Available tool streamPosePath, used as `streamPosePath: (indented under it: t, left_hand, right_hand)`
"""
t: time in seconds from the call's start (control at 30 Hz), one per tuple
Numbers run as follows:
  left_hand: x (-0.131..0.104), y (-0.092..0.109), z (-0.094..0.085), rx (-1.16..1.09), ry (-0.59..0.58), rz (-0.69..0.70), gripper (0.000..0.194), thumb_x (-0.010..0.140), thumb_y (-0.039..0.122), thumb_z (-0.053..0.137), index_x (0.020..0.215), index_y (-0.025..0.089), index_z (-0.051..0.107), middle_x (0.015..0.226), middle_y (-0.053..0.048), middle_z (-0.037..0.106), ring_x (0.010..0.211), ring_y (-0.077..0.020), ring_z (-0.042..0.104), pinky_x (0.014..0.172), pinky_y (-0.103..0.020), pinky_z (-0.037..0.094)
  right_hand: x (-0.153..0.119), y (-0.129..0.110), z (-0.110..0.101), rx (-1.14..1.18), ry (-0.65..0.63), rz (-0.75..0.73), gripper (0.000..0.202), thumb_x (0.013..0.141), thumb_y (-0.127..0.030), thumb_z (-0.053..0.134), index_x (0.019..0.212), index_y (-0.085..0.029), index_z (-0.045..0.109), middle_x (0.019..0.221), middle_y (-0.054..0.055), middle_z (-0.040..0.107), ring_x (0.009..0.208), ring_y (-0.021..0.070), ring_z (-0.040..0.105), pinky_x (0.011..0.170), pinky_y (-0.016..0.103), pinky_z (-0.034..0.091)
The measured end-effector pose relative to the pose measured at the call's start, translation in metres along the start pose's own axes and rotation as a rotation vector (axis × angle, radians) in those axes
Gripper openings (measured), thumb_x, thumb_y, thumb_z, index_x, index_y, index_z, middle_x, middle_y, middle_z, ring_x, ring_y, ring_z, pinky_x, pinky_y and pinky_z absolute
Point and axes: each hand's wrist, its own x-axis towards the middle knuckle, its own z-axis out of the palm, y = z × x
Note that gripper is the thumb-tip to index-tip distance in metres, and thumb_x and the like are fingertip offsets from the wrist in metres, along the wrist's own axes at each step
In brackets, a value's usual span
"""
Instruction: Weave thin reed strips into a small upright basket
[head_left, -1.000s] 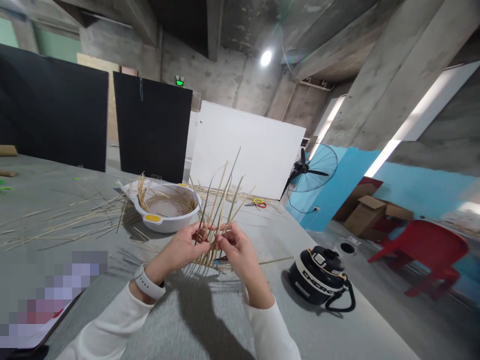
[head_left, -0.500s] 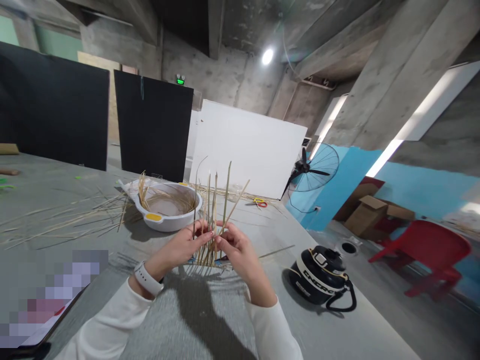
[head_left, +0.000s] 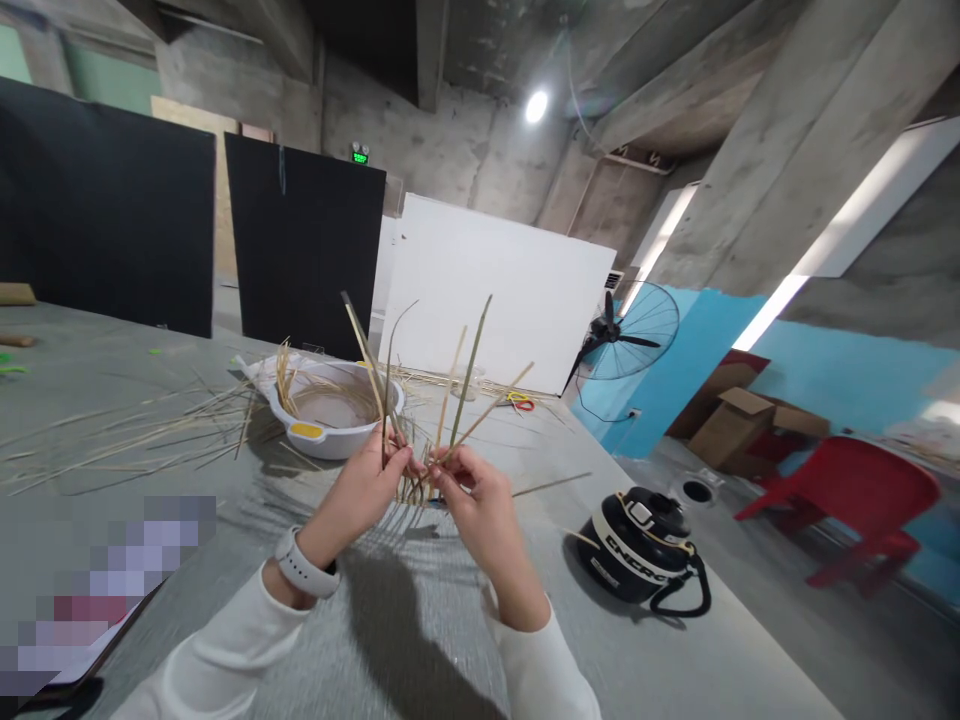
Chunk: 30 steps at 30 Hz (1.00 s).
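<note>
Between my hands is a small woven piece of straw-like strips (head_left: 411,492), with several long strips standing up from it. My left hand (head_left: 375,470) pinches strips at the left side, thumb against fingers. On the right, my right hand (head_left: 474,490) is closed with thumb and fingertips on strips at the piece's other side. A green strip (head_left: 471,365) rises above the right fingers, and a tan strip (head_left: 504,398) slants off to the right. Another strip (head_left: 360,335) leans up to the left. The fingers hide much of the weave.
A white basin (head_left: 337,440) with yellow handle pads holds coiled strips behind my left hand. Loose strips (head_left: 150,425) lie across the table's left. A black bottle (head_left: 637,550) stands at the right, scissors (head_left: 519,402) lie farther back, and a blurred flat object (head_left: 97,610) sits front left.
The upright strips, earlier bunched close together, now fan out left and right. Both hands have risen slightly, and the woven piece is tilted differently.
</note>
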Motion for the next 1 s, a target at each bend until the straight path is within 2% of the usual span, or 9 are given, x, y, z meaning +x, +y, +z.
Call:
streamPosePath:
  t: [0.1, 0.2, 0.3, 0.4, 0.5, 0.6, 0.67, 0.87, 1.0]
  left_hand:
    - [0.002, -0.003, -0.001, -0.068, -0.005, 0.015, 0.013, 0.083, 0.031, 0.047, 0.079, 0.018, 0.050, 0.078, -0.002, 0.059, 0.074, -0.0177, 0.059, 0.076, -0.031, 0.045]
    - [0.002, -0.008, 0.001, -0.123, -0.020, -0.005, 0.019, 0.083, 0.031, 0.048, 0.095, 0.017, 0.050, 0.080, -0.003, 0.062, 0.074, -0.0182, 0.061, 0.074, -0.031, 0.046]
    - [-0.001, -0.008, 0.005, -0.033, -0.021, -0.037, 0.023, 0.084, 0.031, 0.046, 0.103, 0.017, 0.048, 0.074, -0.001, 0.063, 0.070, -0.0188, 0.062, 0.069, -0.031, 0.046]
    - [-0.005, -0.001, 0.006, 0.164, 0.007, 0.006, 0.018, 0.083, 0.029, 0.045, 0.097, 0.019, 0.050, 0.071, 0.000, 0.063, 0.065, -0.0183, 0.060, 0.066, -0.029, 0.044]
    - [-0.007, 0.006, 0.004, 0.276, -0.073, 0.061, 0.010, 0.081, 0.027, 0.047, 0.085, 0.020, 0.053, 0.072, -0.001, 0.062, 0.068, -0.0180, 0.058, 0.066, -0.028, 0.042]
    - [-0.006, 0.008, -0.002, 0.214, -0.215, 0.089, 0.012, 0.082, 0.024, 0.045, 0.076, 0.019, 0.054, 0.073, -0.001, 0.061, 0.070, -0.0172, 0.057, 0.068, -0.027, 0.042]
    - [-0.004, 0.007, -0.005, 0.137, -0.255, 0.093, 0.013, 0.083, 0.023, 0.044, 0.078, 0.019, 0.055, 0.075, -0.001, 0.061, 0.071, -0.0167, 0.057, 0.069, -0.027, 0.043]
    - [-0.005, 0.006, -0.005, 0.167, -0.200, 0.163, 0.014, 0.086, 0.025, 0.044, 0.082, 0.018, 0.056, 0.080, -0.002, 0.060, 0.078, -0.0176, 0.055, 0.076, -0.030, 0.042]
    - [-0.006, 0.010, -0.005, 0.197, -0.272, 0.229, 0.015, 0.088, 0.027, 0.043, 0.082, 0.019, 0.055, 0.081, -0.001, 0.060, 0.081, -0.0171, 0.055, 0.085, -0.032, 0.039]
  right_hand:
    - [0.001, 0.002, 0.002, 0.042, 0.010, 0.052, 0.012, 0.082, -0.029, 0.055, 0.079, -0.018, 0.058, 0.069, 0.001, 0.061, 0.062, 0.0138, 0.055, 0.058, 0.024, 0.043]
    - [0.004, 0.006, 0.004, 0.119, 0.035, 0.091, 0.014, 0.080, -0.029, 0.055, 0.073, -0.017, 0.054, 0.074, 0.001, 0.061, 0.061, 0.0128, 0.055, 0.054, 0.023, 0.043]
    - [0.005, 0.008, 0.005, 0.177, 0.032, 0.134, 0.014, 0.078, -0.030, 0.056, 0.073, -0.018, 0.053, 0.069, 0.000, 0.058, 0.058, 0.0125, 0.054, 0.052, 0.023, 0.043]
    - [0.005, 0.009, 0.005, 0.190, 0.023, 0.144, 0.014, 0.077, -0.030, 0.057, 0.072, -0.018, 0.053, 0.060, -0.003, 0.052, 0.053, 0.0118, 0.052, 0.050, 0.022, 0.042]
    - [0.005, 0.011, 0.005, 0.199, 0.033, 0.132, 0.014, 0.077, -0.030, 0.058, 0.071, -0.018, 0.053, 0.059, -0.004, 0.050, 0.052, 0.0106, 0.049, 0.048, 0.021, 0.041]
    - [0.005, 0.010, 0.004, 0.238, 0.015, 0.166, 0.014, 0.076, -0.031, 0.059, 0.074, -0.018, 0.055, 0.058, -0.003, 0.051, 0.051, 0.0105, 0.049, 0.048, 0.022, 0.043]
    - [0.005, 0.007, 0.003, 0.297, -0.001, 0.200, 0.016, 0.073, -0.032, 0.060, 0.072, -0.018, 0.054, 0.059, -0.003, 0.052, 0.052, 0.0106, 0.050, 0.049, 0.022, 0.044]
    - [0.007, 0.003, 0.000, 0.378, 0.020, 0.228, 0.022, 0.070, -0.036, 0.063, 0.068, -0.019, 0.049, 0.059, -0.004, 0.051, 0.051, 0.0098, 0.049, 0.048, 0.023, 0.045]
    - [0.008, 0.007, -0.002, 0.343, 0.023, 0.225, 0.020, 0.071, -0.036, 0.062, 0.071, -0.019, 0.051, 0.058, -0.005, 0.048, 0.050, 0.0097, 0.048, 0.048, 0.022, 0.044]
